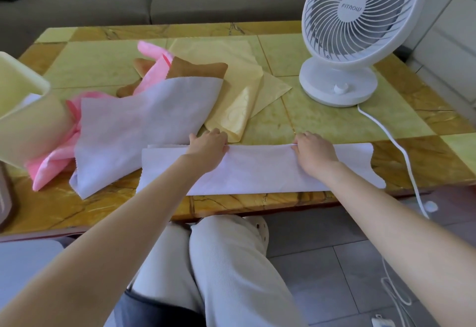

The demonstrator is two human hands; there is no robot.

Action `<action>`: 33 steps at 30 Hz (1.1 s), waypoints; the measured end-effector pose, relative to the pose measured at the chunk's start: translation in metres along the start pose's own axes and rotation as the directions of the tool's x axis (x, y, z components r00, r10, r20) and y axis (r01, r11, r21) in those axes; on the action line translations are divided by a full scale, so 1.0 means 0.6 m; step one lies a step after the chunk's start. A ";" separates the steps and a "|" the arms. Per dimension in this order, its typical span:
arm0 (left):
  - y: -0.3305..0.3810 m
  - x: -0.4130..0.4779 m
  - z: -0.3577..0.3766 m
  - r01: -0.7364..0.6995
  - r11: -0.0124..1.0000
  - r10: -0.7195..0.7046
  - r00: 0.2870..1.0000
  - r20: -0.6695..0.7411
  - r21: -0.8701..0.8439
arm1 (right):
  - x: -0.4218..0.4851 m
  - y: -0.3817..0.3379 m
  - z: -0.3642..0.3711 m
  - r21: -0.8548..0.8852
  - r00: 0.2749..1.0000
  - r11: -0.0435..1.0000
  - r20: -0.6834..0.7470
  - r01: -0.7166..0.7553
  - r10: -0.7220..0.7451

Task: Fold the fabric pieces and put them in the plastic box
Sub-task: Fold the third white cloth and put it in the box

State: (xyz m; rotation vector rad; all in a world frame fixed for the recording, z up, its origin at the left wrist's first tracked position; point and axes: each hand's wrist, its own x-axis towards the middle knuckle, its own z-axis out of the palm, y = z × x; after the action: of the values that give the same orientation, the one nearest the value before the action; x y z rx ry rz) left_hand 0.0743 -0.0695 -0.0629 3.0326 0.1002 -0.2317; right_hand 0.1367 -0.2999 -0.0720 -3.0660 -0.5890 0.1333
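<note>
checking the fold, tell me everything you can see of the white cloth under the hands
The white cloth is a long, flat band of thin, finely textured fabric, white with a faint lilac cast. It lies crosswise along the near edge of the table, apparently folded lengthwise: layers show at its left end. Its right end is unevenly cut, with a curved notch. The left hand and right hand both grip its far edge. Its left end lies close to a second cloth.

Soft, even daylight, brightest on the white fan at far right. The table has a mild sheen, and shadows are faint. The box at near left is blurred. Straight edges bow toward the corners.
</note>
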 end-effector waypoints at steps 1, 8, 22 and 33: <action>0.000 0.002 0.000 -0.005 1.000 0.005 1.000 -0.006 0.004 | 0.002 -0.001 0.000 -0.010 1.000 1.000 -0.005 -0.006 0.006; -0.001 0.013 0.003 -0.006 1.000 0.006 1.000 -0.003 -0.006 | 0.009 -0.011 0.000 -0.169 0.998 0.984 -0.023 -0.060 0.057; 0.014 0.005 0.033 0.021 0.999 -0.012 0.984 -0.176 0.048 | -0.045 -0.093 0.005 0.204 0.979 0.958 -0.090 0.200 -0.185; -0.038 -0.104 0.049 0.001 0.983 -0.020 0.995 -0.101 -0.184 | -0.089 -0.148 0.045 0.092 0.956 0.972 0.184 0.214 -0.228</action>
State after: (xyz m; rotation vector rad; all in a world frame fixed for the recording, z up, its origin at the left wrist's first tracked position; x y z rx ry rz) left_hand 0.0068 -0.0533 -0.0844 2.8596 0.1377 -0.0636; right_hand 0.0523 -0.2370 -0.0919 -2.9115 -0.9105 0.4411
